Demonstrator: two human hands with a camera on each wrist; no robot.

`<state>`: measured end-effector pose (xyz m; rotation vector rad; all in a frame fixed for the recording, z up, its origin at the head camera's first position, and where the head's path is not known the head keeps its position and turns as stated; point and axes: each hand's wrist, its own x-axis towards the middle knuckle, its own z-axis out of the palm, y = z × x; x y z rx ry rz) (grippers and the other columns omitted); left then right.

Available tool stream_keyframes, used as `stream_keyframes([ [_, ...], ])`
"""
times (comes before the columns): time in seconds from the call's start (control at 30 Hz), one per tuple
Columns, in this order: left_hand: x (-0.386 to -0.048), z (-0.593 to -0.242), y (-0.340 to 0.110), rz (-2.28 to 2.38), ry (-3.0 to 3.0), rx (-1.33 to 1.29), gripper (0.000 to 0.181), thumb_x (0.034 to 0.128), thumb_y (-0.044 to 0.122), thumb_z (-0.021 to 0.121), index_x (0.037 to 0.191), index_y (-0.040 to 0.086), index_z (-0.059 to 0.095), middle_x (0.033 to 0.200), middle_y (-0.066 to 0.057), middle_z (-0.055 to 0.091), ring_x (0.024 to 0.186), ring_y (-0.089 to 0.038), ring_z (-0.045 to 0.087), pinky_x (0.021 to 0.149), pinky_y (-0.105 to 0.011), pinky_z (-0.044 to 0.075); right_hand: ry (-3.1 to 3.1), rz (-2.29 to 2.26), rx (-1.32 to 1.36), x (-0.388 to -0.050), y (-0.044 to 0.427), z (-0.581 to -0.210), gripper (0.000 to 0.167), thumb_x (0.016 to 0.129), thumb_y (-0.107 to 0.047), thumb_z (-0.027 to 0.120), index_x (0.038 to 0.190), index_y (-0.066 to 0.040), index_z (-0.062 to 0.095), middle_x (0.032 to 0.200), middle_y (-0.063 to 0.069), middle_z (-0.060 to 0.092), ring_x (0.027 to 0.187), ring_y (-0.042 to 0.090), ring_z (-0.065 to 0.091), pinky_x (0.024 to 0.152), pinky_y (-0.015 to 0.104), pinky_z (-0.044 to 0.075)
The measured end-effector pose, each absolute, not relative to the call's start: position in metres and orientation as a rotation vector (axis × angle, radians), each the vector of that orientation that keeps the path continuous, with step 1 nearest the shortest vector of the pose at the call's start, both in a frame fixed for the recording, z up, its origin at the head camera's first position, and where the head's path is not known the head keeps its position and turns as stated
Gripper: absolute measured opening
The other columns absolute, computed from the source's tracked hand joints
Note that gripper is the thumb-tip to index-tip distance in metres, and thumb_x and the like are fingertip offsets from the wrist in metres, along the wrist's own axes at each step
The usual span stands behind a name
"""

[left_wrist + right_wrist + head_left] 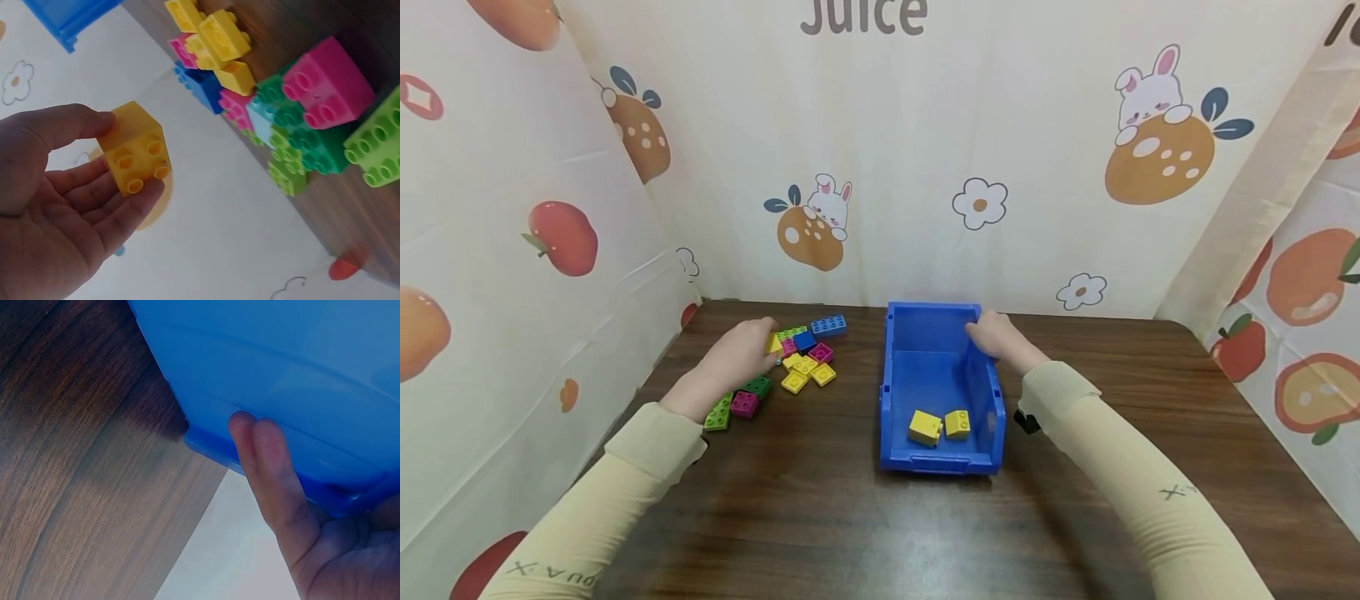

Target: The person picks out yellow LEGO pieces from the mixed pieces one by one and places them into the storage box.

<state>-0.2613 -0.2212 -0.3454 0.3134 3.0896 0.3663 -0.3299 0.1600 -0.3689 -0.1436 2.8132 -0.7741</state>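
Observation:
My left hand (739, 354) pinches a yellow toy building block (136, 149) between thumb and fingertips, its four-sided studded face turned to the left wrist camera. It is raised beside the loose blocks on the table's left side. My right hand (1002, 340) holds the right wall of a blue plastic bin (886, 375) near its far corner. In the right wrist view, two fingers (275, 456) lie extended along the bin's outside; the thumb is mostly hidden. Inside the bin, towards its front, lie two yellow blocks, a larger one (923, 427) and a smaller one (957, 424).
Several loose blocks lie left of the bin: yellow ones (796, 382), a blue one (828, 325), a magenta one (744, 405), a dark green one (325, 147) and a light green one (718, 413). Printed curtains (895, 167) stand behind the brown wooden table (820, 517).

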Motion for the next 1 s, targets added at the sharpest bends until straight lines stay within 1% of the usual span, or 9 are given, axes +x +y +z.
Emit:
stream_keyframes([
  [0.2,-0.256,-0.338,-0.209,0.358,3.065,0.34,0.045,0.087,0.013,0.065,0.125,-0.007,0.051,0.113,-0.023,0.062,0.093,-0.029,0.06,0.084,-0.045,0.053,2.817,-0.757,-0.14,-0.331,0.16,-0.369,0.032,0.099,-0.023,0.034,0.07,-0.009,0.039,0.053,0.0,0.038,0.046,0.012,0.049,0.045,0.021,0.047],
  [0.43,-0.25,-0.331,-0.194,0.333,3.098,0.419,0.046,0.0873,0.015,0.066,0.127,-0.004,0.052,0.121,-0.022,0.059,0.105,-0.032,0.058,0.091,-0.047,0.05,2.816,-0.758,-0.139,-0.33,0.16,-0.369,0.032,0.099,-0.023,0.033,0.071,-0.009,0.039,0.054,0.0,0.038,0.046,0.012,0.05,0.046,0.021,0.048],
  [0.57,-0.246,-0.325,-0.185,0.324,3.109,0.464,0.046,0.0878,0.016,0.066,0.127,-0.003,0.053,0.122,-0.02,0.059,0.107,-0.031,0.057,0.092,-0.047,0.05,2.818,-0.759,-0.145,-0.33,0.16,-0.369,0.032,0.099,-0.022,0.033,0.071,-0.009,0.039,0.054,0.0,0.039,0.046,0.012,0.05,0.046,0.021,0.048],
  [0.8,-0.241,-0.315,-0.166,0.287,3.152,0.654,0.045,0.0868,0.016,0.067,0.124,-0.005,0.055,0.115,-0.019,0.062,0.107,-0.032,0.058,0.092,-0.044,0.05,2.813,-0.774,-0.136,-0.33,0.159,-0.369,0.031,0.099,-0.022,0.033,0.072,-0.009,0.04,0.054,0.0,0.039,0.047,0.012,0.051,0.045,0.021,0.047],
  [1.0,-0.244,-0.309,-0.149,0.255,3.161,0.703,0.045,0.0861,0.018,0.068,0.124,-0.003,0.056,0.111,-0.016,0.064,0.102,-0.028,0.059,0.089,-0.04,0.052,2.811,-0.766,-0.124,-0.33,0.16,-0.369,0.03,0.099,-0.022,0.033,0.073,-0.008,0.04,0.055,0.001,0.039,0.047,0.012,0.051,0.045,0.021,0.047],
])
